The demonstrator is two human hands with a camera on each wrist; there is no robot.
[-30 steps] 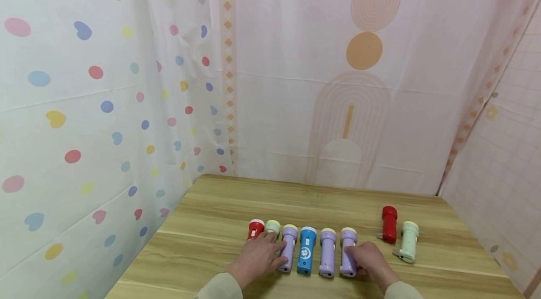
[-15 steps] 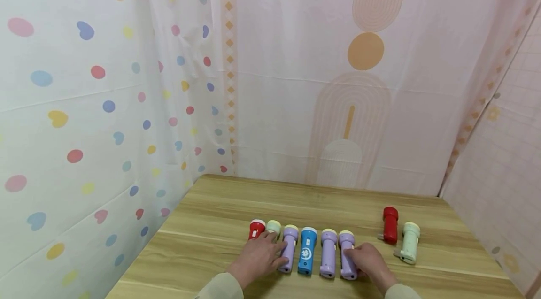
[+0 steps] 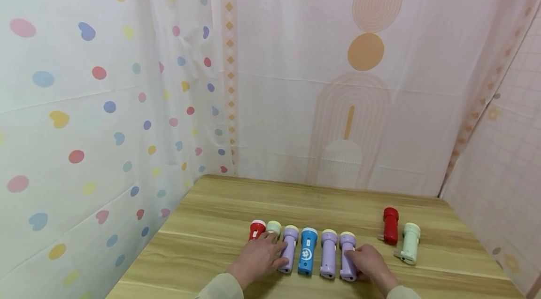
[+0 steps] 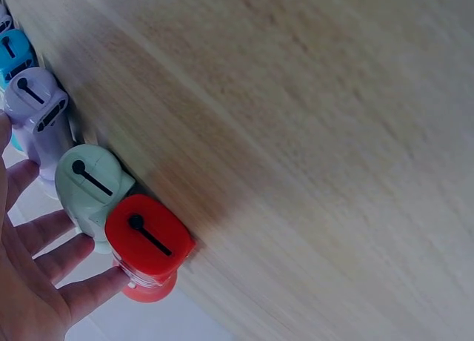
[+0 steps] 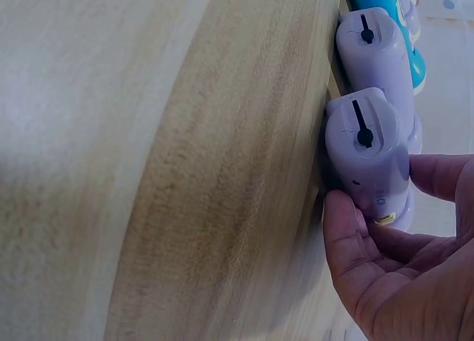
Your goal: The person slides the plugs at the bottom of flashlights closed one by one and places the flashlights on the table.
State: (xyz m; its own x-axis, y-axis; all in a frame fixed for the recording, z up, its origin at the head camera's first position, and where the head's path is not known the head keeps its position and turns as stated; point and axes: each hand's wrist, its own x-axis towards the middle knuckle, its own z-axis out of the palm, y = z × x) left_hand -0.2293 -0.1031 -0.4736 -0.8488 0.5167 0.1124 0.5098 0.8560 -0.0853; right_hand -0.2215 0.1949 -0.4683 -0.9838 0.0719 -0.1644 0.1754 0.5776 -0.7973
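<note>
Several flashlights lie in a row on the wooden table, heads pointing away. My left hand point(image 3: 258, 256) lies over the left end with its fingers spread. In the left wrist view its fingertips touch the red flashlight point(image 4: 148, 237) and the pale green flashlight point(image 4: 90, 181), with the thumb side near a purple flashlight point(image 4: 37, 107). My right hand point(image 3: 371, 264) holds the rightmost purple flashlight point(image 3: 348, 256) between thumb and fingers. To its left are another purple flashlight point(image 3: 328, 254) and a blue flashlight point(image 3: 307, 252) with a white emblem, touched by neither hand.
A second red flashlight point(image 3: 390, 226) and a second pale green flashlight point(image 3: 410, 242) lie apart on the right of the wooden table point(image 3: 236, 195). Patterned curtains point(image 3: 279, 102) hang behind the table and along both sides.
The right hand's purple flashlight has shifted slightly nearer to me and a little left, tilting briefly and then straightening. The left hand keeps its place.
</note>
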